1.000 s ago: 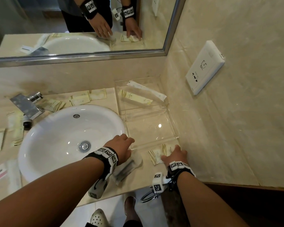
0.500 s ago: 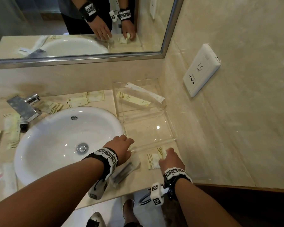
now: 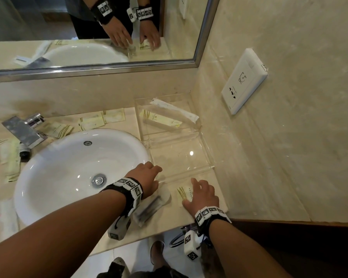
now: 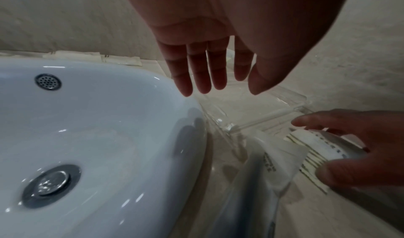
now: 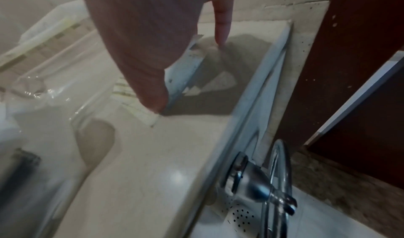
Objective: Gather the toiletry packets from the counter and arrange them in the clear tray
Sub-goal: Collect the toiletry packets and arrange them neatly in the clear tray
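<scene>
Fingers of the right hand pinch a thin, slippery packet by its edges; left hand hovers spread.

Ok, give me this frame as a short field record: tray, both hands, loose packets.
tray: clear tray by the sink, two long packets in its far section, near section bare
left hand: left hand, fingers straight, over a plastic-wrapped packet
right hand: right hand grips a striped packet, lifting its edge
loose: more packets behind the sink
</scene>
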Demonstrator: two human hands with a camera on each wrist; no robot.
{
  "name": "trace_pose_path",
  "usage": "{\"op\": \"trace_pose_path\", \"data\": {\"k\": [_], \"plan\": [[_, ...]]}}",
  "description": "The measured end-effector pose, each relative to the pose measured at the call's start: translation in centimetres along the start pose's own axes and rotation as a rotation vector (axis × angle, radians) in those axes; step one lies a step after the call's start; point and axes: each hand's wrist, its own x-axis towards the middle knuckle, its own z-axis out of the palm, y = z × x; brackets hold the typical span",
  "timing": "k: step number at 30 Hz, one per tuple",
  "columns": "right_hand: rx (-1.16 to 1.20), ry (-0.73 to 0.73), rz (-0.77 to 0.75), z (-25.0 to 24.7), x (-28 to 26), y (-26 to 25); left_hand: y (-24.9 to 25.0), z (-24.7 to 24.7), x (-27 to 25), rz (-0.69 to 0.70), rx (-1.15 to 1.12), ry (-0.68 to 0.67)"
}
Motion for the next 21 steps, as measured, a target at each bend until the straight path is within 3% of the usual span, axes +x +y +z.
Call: {"op": "trace_pose_path", "data": {"k": [7,13,16,21], "plan": [[0.053,-0.07,0.094,-1.0,0.6,-0.3,0.3,-0.5,0.1,0.011,-0.002,0.004],[0.28,-0.03,-0.028,-3.0,-0.1,-0.6,0.5,-2.4,0.3,0.006,-0.035,0.021],[0.434,0.023,-0.128,-6.7,0.1,-2.1,0.7,-3.6,0.8,-0.013,-0.152,0.025],[0.475,0.001,-0.317,-10.7,1.5,-6.4,2.0,-5.3,0.9,-0.022,-0.371,0.039]]}}
